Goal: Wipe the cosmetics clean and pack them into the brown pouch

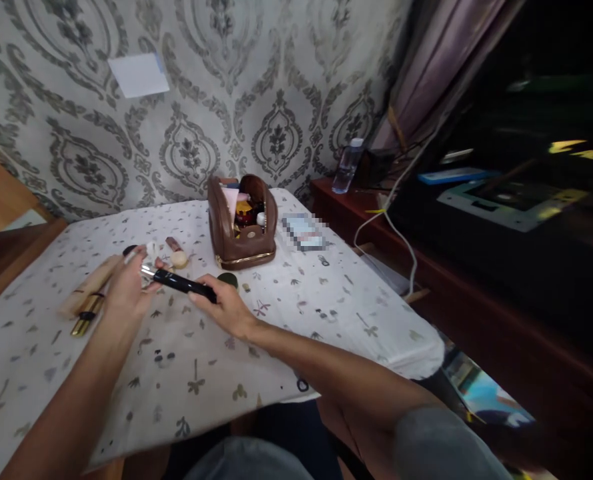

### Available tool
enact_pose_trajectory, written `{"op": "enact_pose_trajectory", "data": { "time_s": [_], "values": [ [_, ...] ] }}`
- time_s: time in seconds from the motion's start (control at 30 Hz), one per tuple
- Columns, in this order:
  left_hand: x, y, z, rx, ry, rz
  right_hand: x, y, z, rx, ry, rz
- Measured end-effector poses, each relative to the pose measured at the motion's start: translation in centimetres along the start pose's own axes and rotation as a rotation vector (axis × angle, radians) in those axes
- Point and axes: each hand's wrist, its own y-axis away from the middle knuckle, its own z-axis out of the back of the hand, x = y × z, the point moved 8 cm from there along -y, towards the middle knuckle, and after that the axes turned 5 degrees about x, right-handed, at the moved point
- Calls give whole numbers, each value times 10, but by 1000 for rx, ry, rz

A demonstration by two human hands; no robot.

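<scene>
A makeup brush with a glossy black handle and silver collar is held level between my hands above the table. My right hand grips the end of the handle. My left hand closes around the head end, where crumpled white material, like a tissue, shows between the fingers; the bristles are hidden. Beside my left wrist lie a long beige tube and black-and-gold slim tubes. A small round beige item and a small pinkish tube lie beyond the brush.
An open brown cosmetic bag full of items stands at the back, with a blurred flat phone-like object to its right. A dark green round lid sits near my right hand. A water bottle stands on the reddish side furniture near a white cable.
</scene>
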Motion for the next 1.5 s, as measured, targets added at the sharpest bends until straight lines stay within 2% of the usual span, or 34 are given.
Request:
{"op": "enact_pose_trajectory", "data": {
  "time_s": [0.1,0.2,0.27,0.43,0.57,0.63,0.73,0.83,0.9,1.0,1.07,1.13,1.27,1.37,1.5],
  "values": [
    [8,2,-12,16,115,-20,-6,-1,0,-25,-44,-23],
    [15,12,-25,120,144,-96,-5,-1,-4,-11,-108,-34],
    [19,22,-28,145,63,-145,-3,0,-6,9,-146,-37],
    [24,49,-35,214,-336,-206,-1,4,-6,-3,-203,-48],
    [23,58,-41,320,-405,-190,-1,4,-4,-34,-220,-40],
    [21,57,-37,287,-405,-171,1,3,-4,-34,-198,-29],
    [16,52,-23,169,-332,-138,5,6,1,-92,-63,2],
    [15,46,-17,123,-132,-113,5,10,8,-174,163,-28],
    [18,42,-17,134,-1,-81,4,12,8,-173,236,-46],
    [20,34,-13,114,110,-69,2,12,-4,-42,102,-30],
    [17,29,-7,85,110,-106,-2,11,-17,103,-96,-34],
    [13,27,0,60,54,-163,-4,12,-26,185,-245,-34],
    [5,35,2,36,-217,-278,-5,14,-26,131,-223,8],
    [1,50,-11,122,-440,-409,-1,17,-19,63,-135,14],
    [12,81,-45,452,-685,-591,7,18,-1,-67,-13,64]
  ]
}}
